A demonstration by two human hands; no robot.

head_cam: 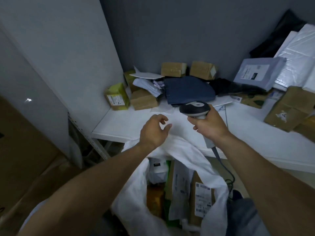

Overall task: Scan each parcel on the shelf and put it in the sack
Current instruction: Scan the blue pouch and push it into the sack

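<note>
My right hand grips the handle of a grey barcode scanner, its head pointing at the shelf. My left hand hovers over the front of the white shelf with fingers loosely curled and nothing in it. Below both hands the white sack gapes open, with several labelled parcels standing inside. Along the back of the shelf lie parcels: a yellow-taped box, brown boxes, a dark blue bag and a grey mailer.
A large brown carton sits at the shelf's right end, with white mailers stacked behind it. A white side panel closes the shelf on the left. The scanner's cable hangs down beside the sack. Big cartons stand at lower left.
</note>
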